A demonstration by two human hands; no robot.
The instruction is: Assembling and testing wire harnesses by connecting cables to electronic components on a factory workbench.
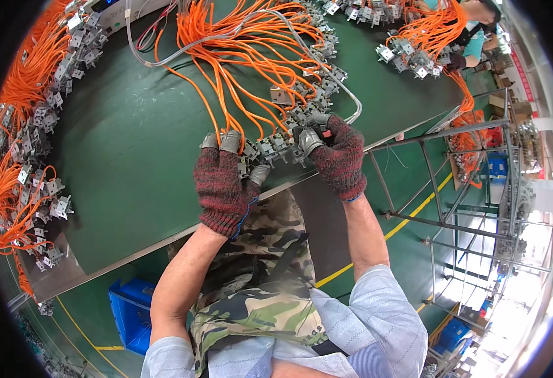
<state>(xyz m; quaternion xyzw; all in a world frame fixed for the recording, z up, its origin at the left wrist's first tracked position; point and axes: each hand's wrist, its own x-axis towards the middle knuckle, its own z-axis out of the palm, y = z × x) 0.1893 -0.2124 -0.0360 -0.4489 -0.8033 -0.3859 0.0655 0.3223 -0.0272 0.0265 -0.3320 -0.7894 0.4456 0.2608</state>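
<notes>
Both my hands wear dark red and grey knit gloves with grey-wrapped fingertips. At the near edge of the green-topped table, my left hand (pixel 221 186) is closed on a small metal connector piece (pixel 243 166) with an orange cable. To its right, my right hand (pixel 338 157) grips a small black device with a red spot (pixel 324 133), mostly hidden by the fingers. Between the hands lies a row of metal connector pieces (pixel 275 147) on the ends of orange cables (pixel 241 69). A grey cable (pixel 354 101) loops over the bundle and comes down beside my right hand.
More orange cables with metal ends (pixel 30 94) line the table's left side. At the far right a co-worker's dark-gloved hand (pixel 456 62) is beside another bundle (pixel 418 57). A metal rack (pixel 440 220) stands on the right. A blue bin (pixel 131 315) sits below the table.
</notes>
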